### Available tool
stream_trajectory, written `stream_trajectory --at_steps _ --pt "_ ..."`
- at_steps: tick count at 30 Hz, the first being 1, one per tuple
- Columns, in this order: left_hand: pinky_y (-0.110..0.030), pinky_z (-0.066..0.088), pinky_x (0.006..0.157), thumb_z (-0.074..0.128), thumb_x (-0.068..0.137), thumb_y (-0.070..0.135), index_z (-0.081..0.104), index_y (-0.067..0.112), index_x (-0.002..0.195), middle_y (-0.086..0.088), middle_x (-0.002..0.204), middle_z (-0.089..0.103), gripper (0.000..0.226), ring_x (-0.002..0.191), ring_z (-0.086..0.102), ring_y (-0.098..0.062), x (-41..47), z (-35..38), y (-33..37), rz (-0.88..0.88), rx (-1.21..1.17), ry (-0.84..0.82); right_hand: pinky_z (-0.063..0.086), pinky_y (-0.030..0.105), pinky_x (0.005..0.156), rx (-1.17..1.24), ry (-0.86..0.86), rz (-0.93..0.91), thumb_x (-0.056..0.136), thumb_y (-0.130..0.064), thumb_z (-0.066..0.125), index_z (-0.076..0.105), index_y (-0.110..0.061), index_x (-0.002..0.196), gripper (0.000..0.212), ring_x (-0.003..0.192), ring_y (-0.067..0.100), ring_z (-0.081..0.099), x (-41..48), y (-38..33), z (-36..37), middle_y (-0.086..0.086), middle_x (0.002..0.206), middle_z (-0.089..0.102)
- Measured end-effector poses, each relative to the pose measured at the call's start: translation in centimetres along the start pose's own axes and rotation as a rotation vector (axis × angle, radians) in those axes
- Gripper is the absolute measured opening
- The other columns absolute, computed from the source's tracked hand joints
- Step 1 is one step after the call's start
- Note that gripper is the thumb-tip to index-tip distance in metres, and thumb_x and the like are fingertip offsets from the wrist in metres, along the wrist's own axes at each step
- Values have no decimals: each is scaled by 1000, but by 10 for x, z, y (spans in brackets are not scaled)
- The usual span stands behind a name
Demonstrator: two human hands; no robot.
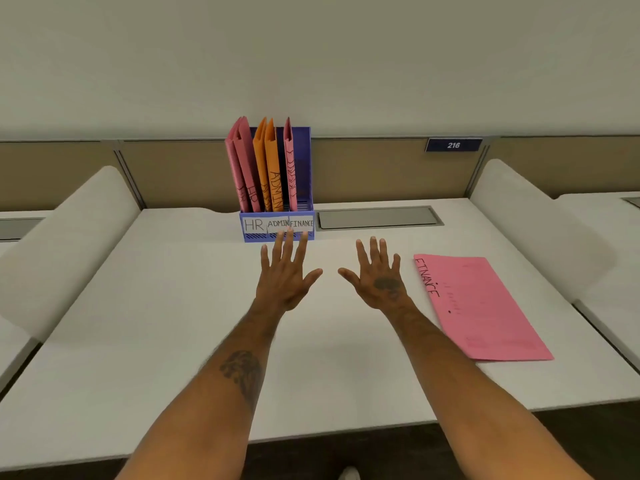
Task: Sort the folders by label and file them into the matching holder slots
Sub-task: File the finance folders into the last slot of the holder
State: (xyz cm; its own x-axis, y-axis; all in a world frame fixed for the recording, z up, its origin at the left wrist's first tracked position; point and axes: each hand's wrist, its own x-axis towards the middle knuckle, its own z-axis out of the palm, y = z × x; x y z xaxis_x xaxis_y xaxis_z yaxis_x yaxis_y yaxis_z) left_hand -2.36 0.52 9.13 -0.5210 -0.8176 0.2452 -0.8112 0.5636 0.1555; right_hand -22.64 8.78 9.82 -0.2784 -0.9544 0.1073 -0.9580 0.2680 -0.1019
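Head cam: both hands were out over the white counter (138, 323), palms down, holding nothing. Left hand (285, 275) had fingers straight and spread wide, with the tips overlapping the front of the blue plastic 3-slot file holder (304, 157) in the pic. Can't tell if they touched it. Right hand (377, 275) was the same, spread flat, just beside the left and apart from it, thumbs pointing at each other.

The holder stood upright at the back of the counter against the beige partition panel (381, 168). Its front carried white paper labels, L to R: HR label (253, 224), ADMIN label (278, 223), FINANCE label (301, 223).
- HR slot: two pink paper folders marked HR (242, 164), leaning left.
- ADMIN slot: two orange paper folders marked ADMIN (272, 168), upright.
- FINANCE slot: one pink paper folder on edge (289, 168), writing too thin to read.

One more pink paper folder marked FINANCE (481, 306) lay flat on the counter, just right of the right hand and forearm, not touched, well apart from the holder.

Other items:
- A grey metal cable hatch (377, 217) was set in the counter right of the holder.
- A dark blue number plate reading 216 (453, 145) was on the partition.
- White rounded side dividers stood at left (69, 244) and right (533, 230).
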Motion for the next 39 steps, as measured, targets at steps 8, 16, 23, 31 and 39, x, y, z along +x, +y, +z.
stream_trajectory --at_steps 8,16,23,31,39 --pt "-50 -12 119 23 94 70 -14 26 156 -6 165 -16 85 152 -18 -25 -2 18 48 53 -45 -45 2 56 117 -14 24 84 58 -82 -32 0 -22 155 118 149 32 -5 -28 45 -4 13 162 -3" --pt "-51 -9 120 25 94 69 -8 26 157 -5 166 -12 83 153 -15 -25 27 54 122 86 -98 -78 0 56 117 26 -20 155 59 -83 -27 -5 -22 154 115 149 31 -8 -32 137 7 12 162 -6" --pt "-50 -6 121 25 96 67 -5 25 158 -4 167 -8 81 153 -11 -23 56 104 207 97 -90 -133 -4 56 116 44 -100 187 77 -77 -5 -7 -21 154 95 148 31 -12 -28 251 29 14 161 -9" --pt "-51 -3 122 26 96 67 -6 24 158 -5 167 -7 82 153 -10 -23 70 147 284 28 -124 -224 -3 56 116 14 -208 166 80 -76 -2 -5 -20 154 93 149 32 -9 -27 341 55 14 162 -7" --pt "-50 16 120 41 95 63 -3 19 158 -6 166 9 88 152 12 -27 76 181 317 -121 -301 -370 15 55 117 130 -295 295 90 -72 14 10 -19 154 83 149 32 7 -29 388 80 14 162 8"
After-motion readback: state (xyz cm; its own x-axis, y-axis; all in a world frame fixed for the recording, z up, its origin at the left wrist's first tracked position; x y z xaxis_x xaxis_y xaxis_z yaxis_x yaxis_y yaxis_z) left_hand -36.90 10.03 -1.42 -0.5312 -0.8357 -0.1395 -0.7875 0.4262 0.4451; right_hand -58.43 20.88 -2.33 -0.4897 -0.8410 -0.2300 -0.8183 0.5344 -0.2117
